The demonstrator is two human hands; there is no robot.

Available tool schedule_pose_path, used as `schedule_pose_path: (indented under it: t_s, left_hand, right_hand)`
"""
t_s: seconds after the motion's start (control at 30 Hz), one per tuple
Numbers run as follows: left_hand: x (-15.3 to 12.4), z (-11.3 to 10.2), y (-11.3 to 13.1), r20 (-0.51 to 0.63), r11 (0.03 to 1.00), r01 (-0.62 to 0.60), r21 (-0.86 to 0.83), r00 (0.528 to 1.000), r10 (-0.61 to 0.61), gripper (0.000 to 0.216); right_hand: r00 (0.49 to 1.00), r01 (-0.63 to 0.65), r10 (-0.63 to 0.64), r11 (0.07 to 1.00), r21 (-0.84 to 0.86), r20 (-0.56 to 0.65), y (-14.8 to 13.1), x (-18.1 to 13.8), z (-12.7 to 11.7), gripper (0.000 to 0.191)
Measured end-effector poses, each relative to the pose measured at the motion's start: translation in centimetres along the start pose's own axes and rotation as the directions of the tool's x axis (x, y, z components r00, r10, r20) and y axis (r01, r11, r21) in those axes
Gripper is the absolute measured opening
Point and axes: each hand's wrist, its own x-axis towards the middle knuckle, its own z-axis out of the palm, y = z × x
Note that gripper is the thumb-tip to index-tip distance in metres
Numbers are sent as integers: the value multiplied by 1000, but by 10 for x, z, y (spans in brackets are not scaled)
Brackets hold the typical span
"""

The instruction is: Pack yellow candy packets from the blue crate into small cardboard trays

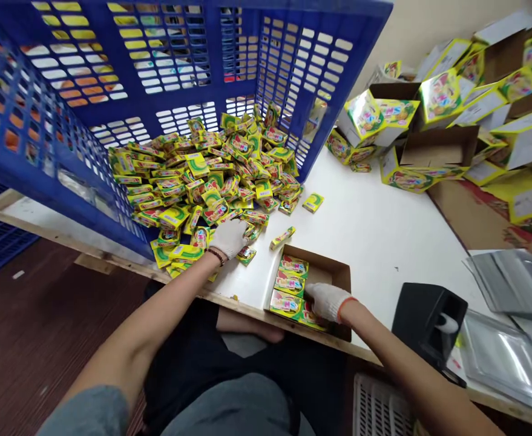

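A big blue slatted crate [166, 54] lies tipped on its side on the white table [374, 230], spilling a heap of small yellow-green sachets [206, 181]. My left hand [229, 238], in a white glove, rests curled on sachets at the heap's near edge. A small brown cardboard box [327, 269] sits at the table's front edge with sachets [290, 284] stacked in its left half. My gloved right hand [327, 301] is inside that box, fingers pressed onto the sachets there. Single sachets [282, 237] lie loose between heap and box.
Many opened yellow printed cartons [433, 127] are piled at the back right. A black tape dispenser [429, 321] stands near the right front, beside clear plastic sheets [506, 357]. A white slatted basket [379, 406] is below the table edge. Dark floor lies to the left.
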Motion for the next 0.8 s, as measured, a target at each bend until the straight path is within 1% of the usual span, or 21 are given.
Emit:
schedule_pose_path:
  t_s: [0.03, 0.07, 0.1, 0.13, 0.17, 0.2, 0.23, 0.27, 0.3, 0.33, 0.37, 0.4, 0.43, 0.47, 0.5, 0.53, 0.57, 0.63, 0.67, 0.73, 0.8]
  left_hand:
    - [1, -2, 2, 21, 1000, -3, 2, 1000, 3, 23]
    - [0, -4, 6, 15, 1000, -7, 3, 1000, 7, 21]
    - [-5, -6, 12, -20, 1000, -20, 3, 1000, 20, 22]
    - [-11, -8, 21, -71, 998, -59, 4, 996, 59, 24]
    - [-20, -10, 31, -132, 992, -127, 5, 983, 126, 26]
    - [-29, -12, 43, -195, 976, -219, 7, 957, 216, 27]
    - [-40, -12, 56, -250, 945, -326, 12, 914, 319, 28]
    - [-51, -12, 69, -287, 902, -431, 15, 863, 417, 30]
    - [-61, -10, 81, -313, 855, -519, 10, 810, 495, 31]
    - [-71, -7, 91, -331, 815, -579, -7, 771, 544, 33]
    - [-79, -3, 99, -343, 791, -611, -40, 752, 563, 34]
    - [-86, 2, 104, -344, 780, -621, -82, 752, 563, 34]
    - [-92, 6, 108, -330, 778, -616, -125, 765, 553, 34]
    - [-96, 10, 111, -296, 778, -608, -159, 781, 550, 32]
    - [-100, 13, 114, -242, 771, -612, -178, 786, 568, 29]
    - [-103, 15, 117, -176, 754, -632, -181, 775, 607, 27]
    - [-105, 16, 121, -108, 728, -663, -174, 748, 655, 27]
    - [-109, 14, 131, 13, 694, -702, -163, 701, 713, 34]
    - [-111, 12, 136, 74, 702, -693, -163, 701, 709, 39]
    - [-113, 8, 145, 210, 763, -623, -172, 733, 647, 49]
    - [-113, 4, 151, 337, 821, -539, -189, 749, 570, 53]
  right_hand:
    - [999, 3, 1, 997, 73, -54, 0, -2, -6, 18]
    - [993, 18, 2, 986, 167, -118, -1, -5, -12, 13]
    - [982, 50, 4, 958, 281, -189, -3, -7, -19, 11]
    - [967, 97, 13, 906, 411, -256, -6, -9, -26, 16]
    - [953, 150, 26, 825, 545, -303, -9, -10, -33, 23]
    - [944, 203, 37, 721, 663, -329, -13, -10, -40, 29]
    - [942, 240, 42, 608, 757, -333, -14, -10, -46, 34]
    - [944, 266, 32, 518, 813, -329, -14, -10, -53, 36]
    - [943, 288, 11, 474, 832, -333, -12, -10, -58, 36]
    - [942, 301, -13, 479, 825, -336, -7, -11, -63, 34]
    - [940, 305, -34, 531, 790, -340, 0, -14, -67, 30]
    - [941, 291, -50, 619, 729, -334, 8, -17, -71, 25]
    - [948, 258, -63, 727, 637, -313, 16, -20, -73, 21]
    - [957, 212, -72, 833, 511, -280, 24, -24, -74, 18]
    - [968, 162, -77, 918, 362, -238, 29, -26, -74, 18]
    - [978, 119, -80, 972, 203, -192, 31, -26, -72, 20]
    - [987, 89, -80, 995, 55, -138, 31, -25, -70, 23]
    - [998, 59, -63, 987, -151, -22, 24, -18, -63, 29]
    - [998, 55, -50, 976, -209, 29, 19, -13, -59, 30]
    - [994, 55, -27, 961, -271, 106, 11, -5, -54, 33]
    - [992, 55, -19, 956, -288, 126, 9, 0, -52, 36]
